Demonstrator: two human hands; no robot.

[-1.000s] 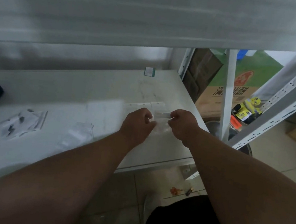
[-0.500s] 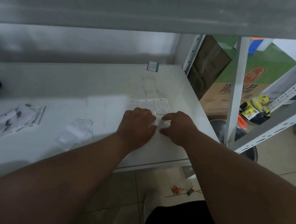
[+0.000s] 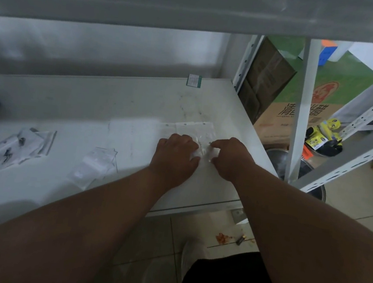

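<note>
Several laid out already, judging by the row [image 3: 191,128] of clear bags on the shelf [image 3: 92,108]; now pinching one more bag [image 3: 203,153] with left hand [image 3: 174,157] and right hand [image 3: 230,160] just before it, pile [image 3: 95,164] leftward likely still to go.

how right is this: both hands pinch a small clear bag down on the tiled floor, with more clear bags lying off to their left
One slip. The head view shows the left hand and right hand pinching the small clear bag on the white shelf, not on the tiled floor. More clear bags do lie to their left.
</note>
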